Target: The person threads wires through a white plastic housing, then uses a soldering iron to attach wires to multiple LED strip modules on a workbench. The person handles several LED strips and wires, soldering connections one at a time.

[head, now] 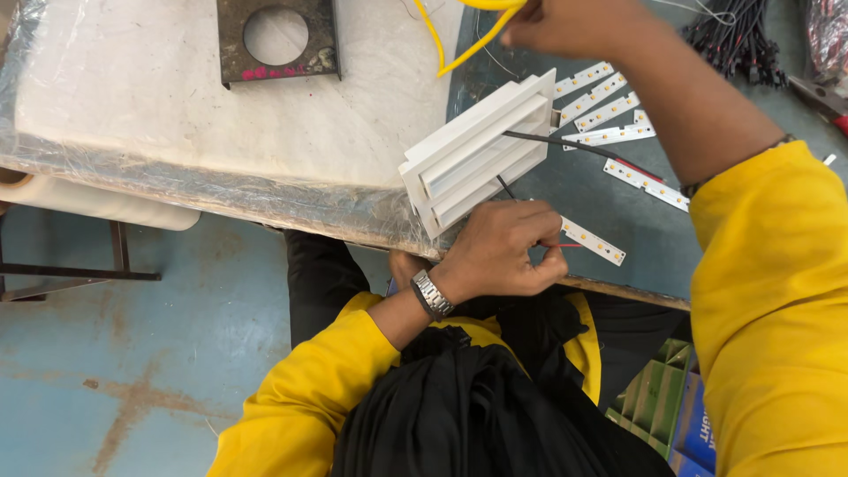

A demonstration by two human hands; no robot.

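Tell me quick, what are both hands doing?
Left hand: closed, pinching a thin red wire.
Right hand: closed, holding a yellow cable.

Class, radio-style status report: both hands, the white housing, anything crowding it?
Left hand pinching red wire. Right hand holding yellow cable. White slotted housing on bench edge. LED strips scattered alongside.

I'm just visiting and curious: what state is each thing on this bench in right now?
Left hand: closed, pinching the red wire.
Right hand: raised, closed on the yellow cable.
White housing: lying tilted at the bench edge, black wire running into it.
LED strips: loose, scattered flat.
Metal plate: flat, its round hole open.
Watch: strapped on the left wrist.
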